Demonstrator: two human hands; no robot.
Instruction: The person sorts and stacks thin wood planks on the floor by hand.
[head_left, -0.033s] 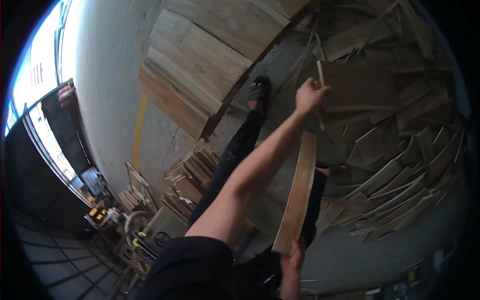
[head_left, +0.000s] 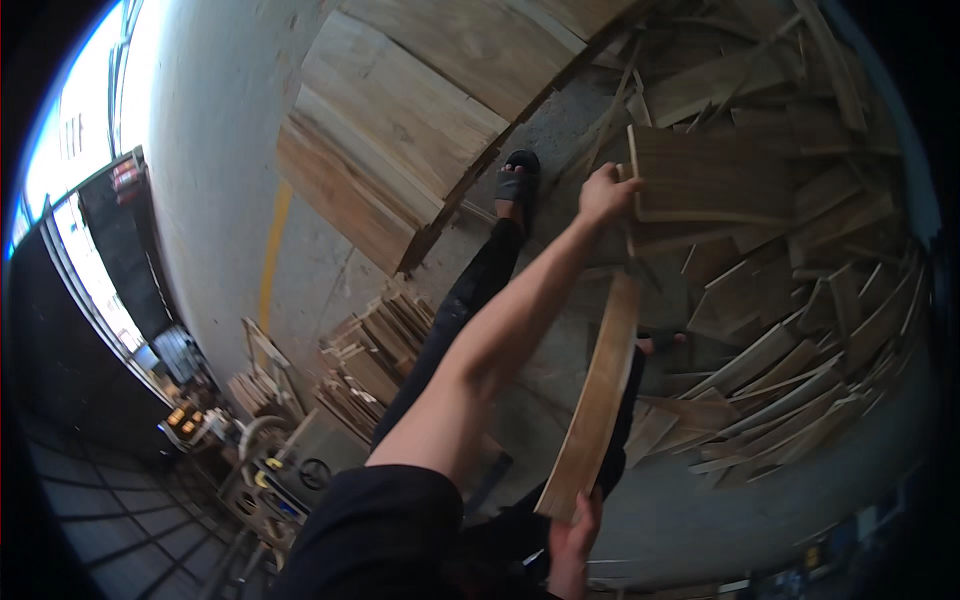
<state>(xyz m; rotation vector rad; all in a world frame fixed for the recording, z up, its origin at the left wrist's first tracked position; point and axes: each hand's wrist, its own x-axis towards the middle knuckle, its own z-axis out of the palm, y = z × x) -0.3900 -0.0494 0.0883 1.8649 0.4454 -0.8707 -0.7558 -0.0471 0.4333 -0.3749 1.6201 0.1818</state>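
Note:
My left hand reaches far forward on an outstretched arm, its fingers closed on the near edge of a wide brown board. That board lies over a heap of loose wood pieces. Closer to my body, my right hand grips the lower end of a long, narrow, pale wooden board. This narrow board slants up and away in front of my right leg, its far end short of the wide board.
A heap of scattered boards spreads to the right. Large flat panels are stacked at upper left. A pile of short wood strips stands left of my leg, near a machine with a handwheel. My sandalled foot is beside the panels.
My left hand and the wide board have shifted slightly left. The narrow board and my right hand have moved a little down and left.

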